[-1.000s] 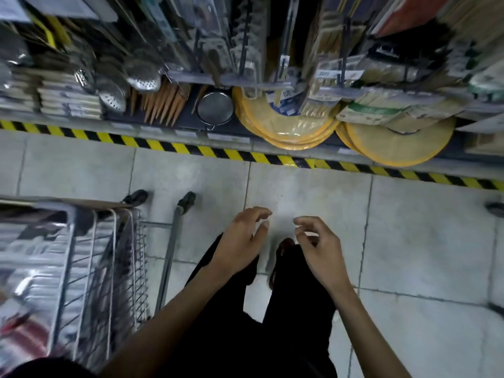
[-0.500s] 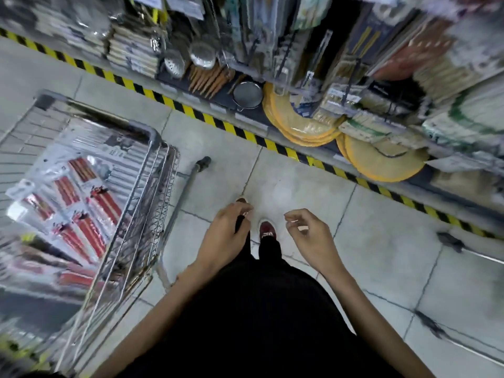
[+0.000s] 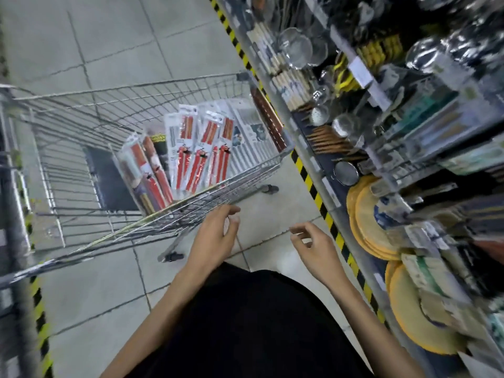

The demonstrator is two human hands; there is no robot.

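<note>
I see cart [image 3: 245,173] on floor ahead-left. Long axis left-right in view, narrow end toward shelf [image 3: 319,170]. Red packets [image 3: 201,154] stand inside at that end. Left hand [image 3: 215,238] just beside near rim, right hand [image 3: 316,249] apart; both loosely curled, empty.

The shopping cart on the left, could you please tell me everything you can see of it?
The shopping cart is a silver wire-mesh basket on castors. It stands upright on the tiled floor, close beside the shelf. Inside, flat packets with red contents stand leaning at its shelf-side end. The left hand hovers at its near rim with fingers loosely curled. Whether they touch the wire cannot be told.
</note>
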